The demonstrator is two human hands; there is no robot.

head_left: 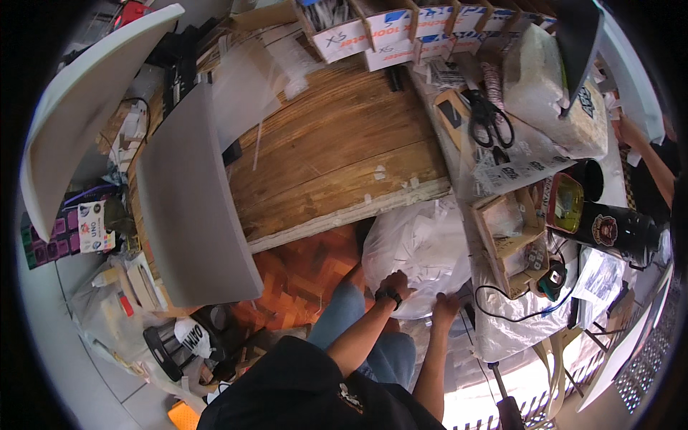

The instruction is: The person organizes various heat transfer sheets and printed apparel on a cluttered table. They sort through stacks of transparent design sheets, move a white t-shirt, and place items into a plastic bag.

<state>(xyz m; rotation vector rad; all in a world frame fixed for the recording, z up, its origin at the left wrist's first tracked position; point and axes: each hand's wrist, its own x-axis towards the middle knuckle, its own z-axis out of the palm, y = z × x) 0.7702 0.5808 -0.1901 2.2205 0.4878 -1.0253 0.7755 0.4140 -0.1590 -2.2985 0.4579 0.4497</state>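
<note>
A large, translucent white plastic bag bulges between the wooden table and my knees, filled with pale, thin pieces I cannot make out. My left hand, with a black watch at its wrist, is closed on the near side of the bag. A little to the right, my right hand pinches the bag's lower right edge. The fingertips of both hands are partly hidden against the plastic.
Ahead lies a worn wooden table, with a grey panel at its left. Black scissors, a cardboard box and a black tumbler stand on the right. Labelled cardboard bins line the back. Another person's arm shows far right.
</note>
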